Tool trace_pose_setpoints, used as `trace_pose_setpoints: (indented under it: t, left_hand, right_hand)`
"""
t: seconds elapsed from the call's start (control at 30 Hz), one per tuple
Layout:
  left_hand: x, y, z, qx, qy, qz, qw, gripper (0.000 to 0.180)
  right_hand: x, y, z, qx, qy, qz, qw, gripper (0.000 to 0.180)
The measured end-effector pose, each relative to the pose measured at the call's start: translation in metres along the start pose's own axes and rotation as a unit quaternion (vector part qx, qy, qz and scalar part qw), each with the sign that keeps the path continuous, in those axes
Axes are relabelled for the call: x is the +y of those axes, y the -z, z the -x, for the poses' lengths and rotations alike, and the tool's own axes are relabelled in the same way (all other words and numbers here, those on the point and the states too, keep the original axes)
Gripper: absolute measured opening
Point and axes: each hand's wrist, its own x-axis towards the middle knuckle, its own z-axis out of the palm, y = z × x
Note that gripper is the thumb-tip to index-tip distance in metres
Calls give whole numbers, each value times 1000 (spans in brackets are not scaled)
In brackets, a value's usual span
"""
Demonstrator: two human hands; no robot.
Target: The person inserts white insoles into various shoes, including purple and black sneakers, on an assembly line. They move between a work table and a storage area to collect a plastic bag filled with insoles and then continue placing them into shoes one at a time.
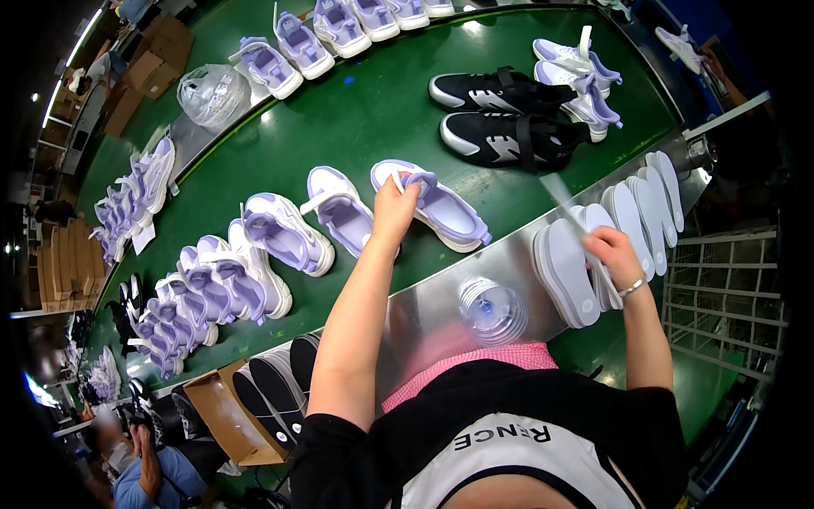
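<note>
On the green table (365, 110) we pinch the lilac-and-white shoe (458, 217) with our left hand (395, 209) and a blurred pale piece (563, 198) with our right hand (615, 254), seemingly picking insoles (561, 270), which calls for clean separation.

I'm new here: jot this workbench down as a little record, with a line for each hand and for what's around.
Left hand: holds a white-and-lilac shoe near its tongue
Right hand: at the pale insoles; a blurred pale strip by its fingers
Surface: green table with metal edge
Also there: pair of black shoes
</note>
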Motion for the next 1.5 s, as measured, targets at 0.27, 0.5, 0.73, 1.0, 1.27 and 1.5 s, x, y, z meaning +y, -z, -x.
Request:
trace_pose_setpoints:
  t: [0.27,0.5,0.73,1.0,1.27,1.5]
  left_hand:
    - [-13,0,0,43,-4,-106,993,30]
    - [-6,-6,4,119,-11,-158,980,31]
    - [-11,-3,1,110,-8,-137,984,30]
    - [-13,-9,5,125,-8,-95,988,28]
    - [-23,-6,-1,107,-15,-55,993,31]
    - [-18,-4,2,80,10,-69,994,34]
  right_hand:
    - [-62,-170,-96,-197,129,464,854,24]
    - [-57,-170,-71,-83,246,630,732,17]
    - [-75,-173,-67,-181,270,673,665,14]
    - [-38,-218,-129,-201,232,627,716,16]
    - [-30,-236,-154,-294,140,704,631,24]
    - [-38,-230,-147,-235,153,636,719,25]
